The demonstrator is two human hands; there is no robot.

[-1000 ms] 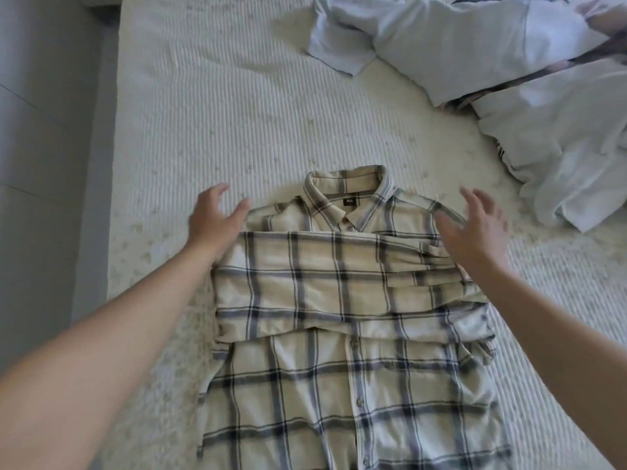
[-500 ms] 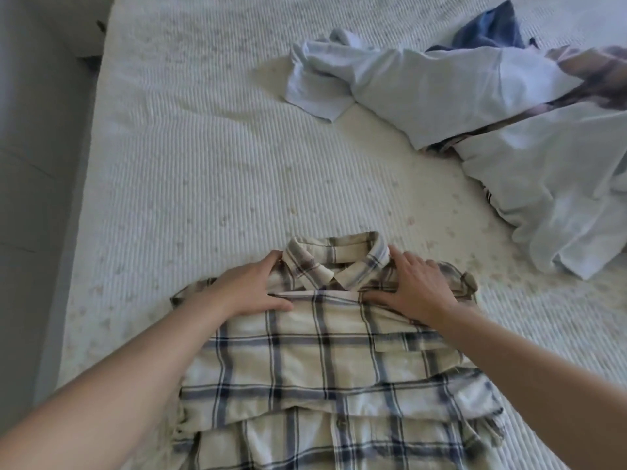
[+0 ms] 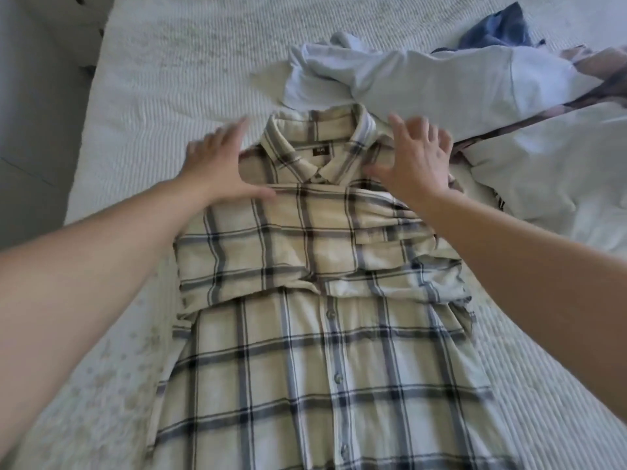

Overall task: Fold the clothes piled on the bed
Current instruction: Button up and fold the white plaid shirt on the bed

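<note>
We saw a bed covered with a white ribbed spread, faintly flower-printed near its left edge. On it lay a cream plaid shirt, collar away from us, its sleeves folded across the chest. Beyond the collar and to the right sat a pile of clothes: pale blue and white pieces, with a darker blue one at the back.

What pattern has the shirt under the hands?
The shirt is cream with dark blue-grey plaid checks, seen in the head view.
</note>
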